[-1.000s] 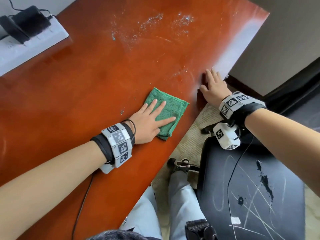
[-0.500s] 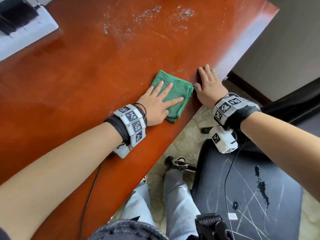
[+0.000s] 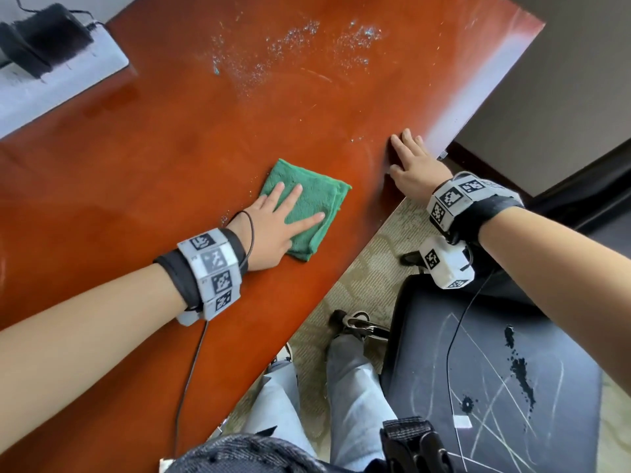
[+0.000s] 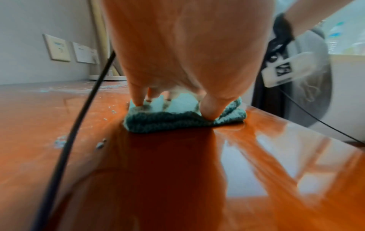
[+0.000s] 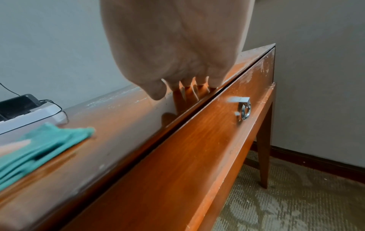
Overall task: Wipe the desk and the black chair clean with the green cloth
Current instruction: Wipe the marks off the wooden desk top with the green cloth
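A folded green cloth [image 3: 312, 199] [image 4: 183, 118] [image 5: 39, 148] lies on the glossy red-brown desk [image 3: 170, 148] [image 4: 177, 179] [image 5: 122, 125], a little in from its near edge. My left hand [image 3: 276, 221] [image 4: 177, 62] presses flat on the cloth with straight, spread fingers. My right hand [image 3: 415, 169] [image 5: 177, 54] rests open on the desk's near edge, to the right of the cloth and apart from it. White dusty specks [image 3: 300, 46] cover the far part of the desk. The black chair seat [image 3: 495, 387], streaked with white marks and black crumbs, stands low at the right.
A white power strip [image 3: 58, 76] [image 5: 29, 118] with black plugs sits at the desk's far left. A drawer front with a metal ring pull [image 5: 245, 111] runs below the desk edge. Carpet [image 3: 358, 278] and my legs fill the gap between desk and chair.
My left hand has slid the cloth along the desk, away from the near edge and from my right hand. The right hand has stayed on the desk edge.
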